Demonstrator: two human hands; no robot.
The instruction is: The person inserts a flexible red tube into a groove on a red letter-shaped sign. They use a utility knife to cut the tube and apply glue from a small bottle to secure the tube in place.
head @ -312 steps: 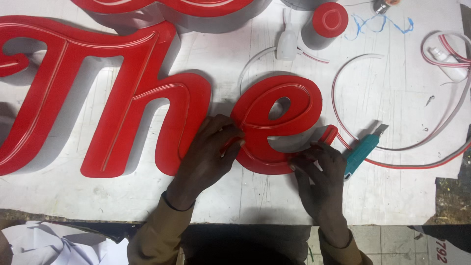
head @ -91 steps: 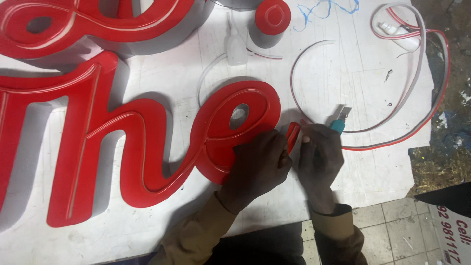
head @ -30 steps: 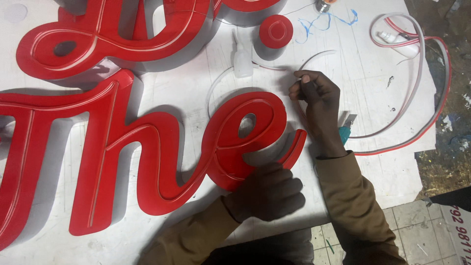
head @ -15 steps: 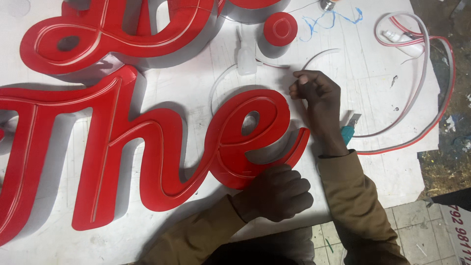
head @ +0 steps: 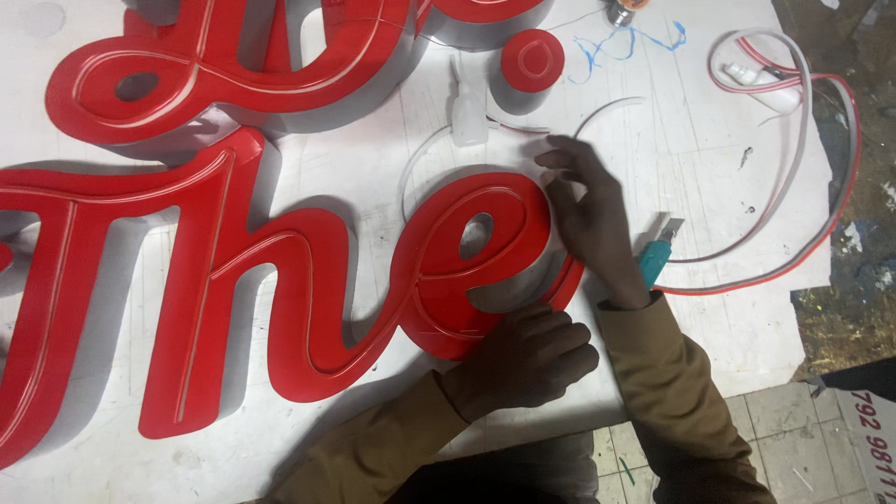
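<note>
Head view: looking down on a white surface [head: 709, 168].
Left hand [head: 532, 359]: curled into a narrow grip, pressing the lower edge of the red script letter sign [head: 317, 280].
Right hand [head: 588, 219]: fingers spread wide, resting against the sign's right curve.
Beside wrist: teal utility knife [head: 656, 259].
Farther: white glue bottle [head: 467, 107], red round cap piece [head: 532, 61], red-and-white trim strip [head: 812, 159].

Both hands, left hand [head: 527, 359] and right hand [head: 590, 219], rest against the red script letter [head: 439, 271].

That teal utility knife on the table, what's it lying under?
The right hand and its wrist cover most of the teal utility knife. Only its blade end shows, on the white table. The rest of the handle is hidden.
</note>
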